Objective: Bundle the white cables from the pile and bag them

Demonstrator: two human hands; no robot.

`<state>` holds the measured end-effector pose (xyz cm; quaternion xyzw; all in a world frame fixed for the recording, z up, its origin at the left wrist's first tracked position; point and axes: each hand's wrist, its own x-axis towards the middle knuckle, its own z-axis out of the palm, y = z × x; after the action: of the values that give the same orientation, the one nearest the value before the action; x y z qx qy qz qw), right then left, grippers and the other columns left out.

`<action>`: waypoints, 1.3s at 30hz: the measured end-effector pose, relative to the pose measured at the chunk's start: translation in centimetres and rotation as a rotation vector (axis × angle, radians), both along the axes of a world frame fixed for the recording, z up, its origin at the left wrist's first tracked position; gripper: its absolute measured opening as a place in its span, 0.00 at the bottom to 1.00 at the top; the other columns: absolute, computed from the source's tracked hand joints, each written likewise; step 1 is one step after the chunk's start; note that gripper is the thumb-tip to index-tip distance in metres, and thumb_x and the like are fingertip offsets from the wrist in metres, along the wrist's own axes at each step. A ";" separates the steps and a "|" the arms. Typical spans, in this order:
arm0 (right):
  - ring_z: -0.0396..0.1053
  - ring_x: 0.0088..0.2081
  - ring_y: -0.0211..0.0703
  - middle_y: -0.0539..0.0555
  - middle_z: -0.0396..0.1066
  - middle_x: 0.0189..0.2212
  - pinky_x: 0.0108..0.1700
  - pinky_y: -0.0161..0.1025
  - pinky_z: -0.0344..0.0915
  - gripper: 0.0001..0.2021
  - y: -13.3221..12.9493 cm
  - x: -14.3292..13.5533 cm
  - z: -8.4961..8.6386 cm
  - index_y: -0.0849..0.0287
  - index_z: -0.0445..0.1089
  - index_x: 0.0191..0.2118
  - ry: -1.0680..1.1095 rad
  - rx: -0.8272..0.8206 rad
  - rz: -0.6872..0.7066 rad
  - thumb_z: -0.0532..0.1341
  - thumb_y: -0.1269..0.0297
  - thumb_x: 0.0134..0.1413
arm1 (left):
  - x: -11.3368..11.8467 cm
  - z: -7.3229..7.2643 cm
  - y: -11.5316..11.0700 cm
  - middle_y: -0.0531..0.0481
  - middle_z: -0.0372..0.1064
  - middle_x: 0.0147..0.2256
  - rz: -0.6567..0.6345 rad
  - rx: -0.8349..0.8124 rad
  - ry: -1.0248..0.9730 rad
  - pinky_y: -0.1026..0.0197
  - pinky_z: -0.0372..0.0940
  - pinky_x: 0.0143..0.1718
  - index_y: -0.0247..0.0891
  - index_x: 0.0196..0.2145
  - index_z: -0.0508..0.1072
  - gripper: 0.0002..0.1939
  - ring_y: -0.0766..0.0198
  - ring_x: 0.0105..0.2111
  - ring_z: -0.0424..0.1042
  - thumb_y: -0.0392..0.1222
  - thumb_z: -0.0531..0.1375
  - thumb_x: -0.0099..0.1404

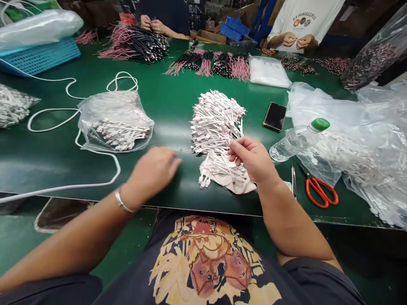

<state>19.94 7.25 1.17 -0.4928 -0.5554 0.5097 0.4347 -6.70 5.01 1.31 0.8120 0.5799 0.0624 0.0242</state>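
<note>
A heap of short white cables with small flat connectors (216, 123) lies on the green table before me. Closer to me, more of these cables rest on a pale cloth (243, 185). My right hand (254, 159) is over the right side of the heap, thumb and fingertips pinched together; what is between them is too small to make out. Smeared by motion, my left hand (154, 171) is left of the heap, and its fingers do not show clearly. Beyond it lies a clear plastic bag (116, 120) filled with similar white cables.
On the right are a phone (275, 116), a water bottle (292, 142), red-handled scissors (321, 192), tweezers (293, 180) and large plastic bags (375, 140). A white cord (79, 186) crosses the left side. Bundles of black and pink wires (140, 44) lie at the back, where two people work.
</note>
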 end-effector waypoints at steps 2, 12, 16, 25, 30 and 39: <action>0.63 0.25 0.36 0.50 0.67 0.23 0.26 0.35 0.57 0.13 0.0 0.7 0.2 0.58 0.67 0.29 -0.284 0.073 0.106 0.60 0.52 0.52 | 3.7 -0.7 -1.4 0.43 0.68 0.34 -0.188 -0.094 -0.011 0.55 0.60 0.43 0.34 0.36 0.68 0.20 0.55 0.38 0.66 0.54 0.48 0.66; 0.63 0.47 0.55 0.59 0.69 0.40 0.45 0.45 0.60 0.23 -0.5 2.7 -0.3 0.61 0.69 0.43 -1.122 0.328 0.303 0.68 0.52 0.43 | 6.9 -1.9 -0.2 0.43 0.68 0.33 -0.203 -0.151 0.004 0.57 0.60 0.36 0.36 0.34 0.66 0.16 0.55 0.36 0.67 0.53 0.53 0.64; 0.64 0.44 0.57 0.62 0.69 0.38 0.44 0.47 0.59 0.17 -1.1 0.8 -0.7 0.63 0.70 0.37 -1.306 0.313 0.266 0.65 0.53 0.48 | 6.8 -2.2 -0.4 0.43 0.68 0.33 -0.166 -0.136 -0.024 0.57 0.60 0.35 0.36 0.34 0.66 0.15 0.55 0.35 0.67 0.53 0.54 0.63; 0.63 0.42 0.54 0.62 0.70 0.37 0.43 0.45 0.56 0.08 -1.6 -1.0 -1.2 0.64 0.69 0.37 -1.370 0.394 0.359 0.55 0.73 0.51 | 6.7 -2.3 -0.2 0.43 0.69 0.35 -0.152 -0.148 -0.084 0.58 0.60 0.34 0.36 0.37 0.67 0.16 0.55 0.36 0.68 0.53 0.55 0.62; 0.62 0.44 0.52 0.61 0.69 0.39 0.46 0.43 0.55 0.07 -1.5 -0.3 -2.5 0.63 0.68 0.36 -1.317 0.405 0.278 0.54 0.72 0.54 | 6.6 -2.8 -0.5 0.42 0.69 0.39 -0.200 -0.091 -0.105 0.57 0.60 0.39 0.36 0.49 0.65 0.21 0.53 0.40 0.68 0.52 0.53 0.64; 0.65 0.41 0.47 0.57 0.71 0.38 0.42 0.39 0.55 0.08 -1.1 1.7 -1.7 0.62 0.67 0.41 -1.221 0.332 0.388 0.52 0.70 0.60 | 6.9 -2.6 -0.6 0.45 0.70 0.31 -0.257 -0.100 0.032 0.58 0.57 0.30 0.36 0.44 0.69 0.19 0.55 0.34 0.69 0.52 0.47 0.67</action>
<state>21.66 6.15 -0.54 -0.5106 -0.8519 0.1154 0.0126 0.22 4.41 -1.27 0.8782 0.4738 0.0169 0.0631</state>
